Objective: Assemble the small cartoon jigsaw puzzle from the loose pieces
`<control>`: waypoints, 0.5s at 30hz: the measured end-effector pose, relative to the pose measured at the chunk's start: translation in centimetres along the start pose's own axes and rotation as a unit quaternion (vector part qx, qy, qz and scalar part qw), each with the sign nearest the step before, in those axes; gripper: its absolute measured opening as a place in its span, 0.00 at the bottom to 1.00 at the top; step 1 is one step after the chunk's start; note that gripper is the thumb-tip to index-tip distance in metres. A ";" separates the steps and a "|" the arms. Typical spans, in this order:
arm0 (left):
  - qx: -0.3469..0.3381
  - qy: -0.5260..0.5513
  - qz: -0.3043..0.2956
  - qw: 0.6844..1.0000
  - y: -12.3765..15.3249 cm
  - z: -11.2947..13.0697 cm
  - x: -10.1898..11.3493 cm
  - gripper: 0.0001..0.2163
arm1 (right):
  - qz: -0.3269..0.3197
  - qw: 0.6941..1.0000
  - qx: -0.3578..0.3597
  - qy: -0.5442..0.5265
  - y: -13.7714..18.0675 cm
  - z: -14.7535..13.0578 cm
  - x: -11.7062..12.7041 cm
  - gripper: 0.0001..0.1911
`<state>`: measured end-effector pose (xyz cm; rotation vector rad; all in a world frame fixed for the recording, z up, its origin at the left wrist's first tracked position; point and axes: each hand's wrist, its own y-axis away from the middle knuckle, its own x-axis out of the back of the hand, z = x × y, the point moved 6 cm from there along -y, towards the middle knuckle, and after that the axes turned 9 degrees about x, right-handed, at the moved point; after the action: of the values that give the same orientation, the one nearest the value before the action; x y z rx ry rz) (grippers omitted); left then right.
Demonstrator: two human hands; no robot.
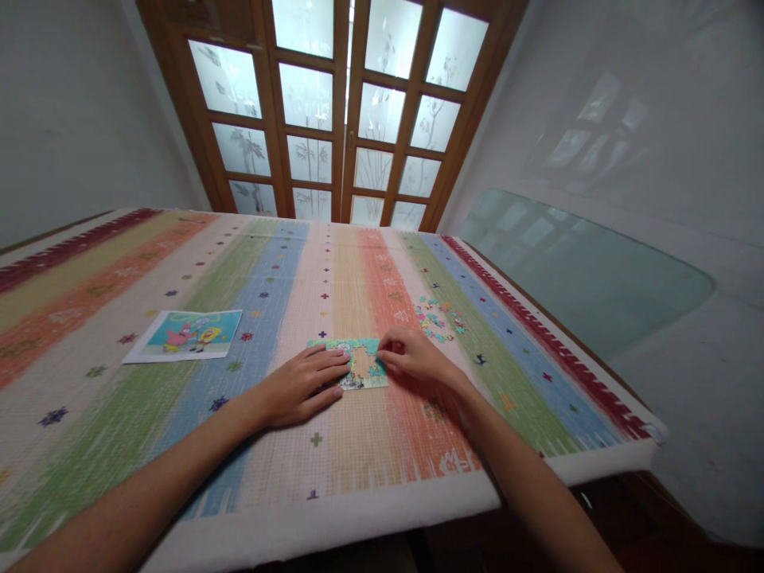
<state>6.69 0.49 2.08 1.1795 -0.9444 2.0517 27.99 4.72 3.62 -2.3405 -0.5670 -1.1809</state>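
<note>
Nearest in, the left hand [307,383] lies palm down, fingers stretched out flat, their tips resting over the left part of the jigsaw puzzle [361,363]. The right hand [413,357] works the other side: thumb and fingers come together at the puzzle's right edge, though whether a piece sits between them, I can't tell. So the puzzle lies right between the two hands, its border filled with picture, a bare tan patch in the middle.

Beneath it all, a striped tablecloth [358,454] in green, blue, cream, orange and red, white along the near edge. Farther to the left, a printed picture of cartoon figures [196,334] lies flat; just beyond the right hand, loose puzzle pieces [434,321] scatter in a cluster.

Out at the right, a greenish glass panel [585,263] stands against a pale wall [710,143], and at the far end rise wooden doors [337,119] with frosted, plant-patterned panes.

The count: two hands, one puzzle, one print, one cluster of pieces too small to number, one glass panel.
</note>
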 end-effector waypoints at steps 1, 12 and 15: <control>-0.001 -0.001 0.000 1.000 0.0 0.0 0.0 0.18 | 0.006 1.000 -0.004 0.004 0.0 0.2 0.2 0.02; -0.005 -0.019 0.001 1.000 0.0 -0.1 -0.1 0.17 | 0.093 0.976 -0.093 0.174 1.2 4.0 5.2 0.06; -0.009 -0.022 0.001 1.000 0.0 0.0 -0.1 0.17 | 0.135 0.945 -0.175 0.242 2.9 6.7 7.4 0.10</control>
<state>6.76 0.49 2.02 1.2188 -0.9833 2.0225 37.89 7.31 5.59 -2.1722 0.1430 -1.7459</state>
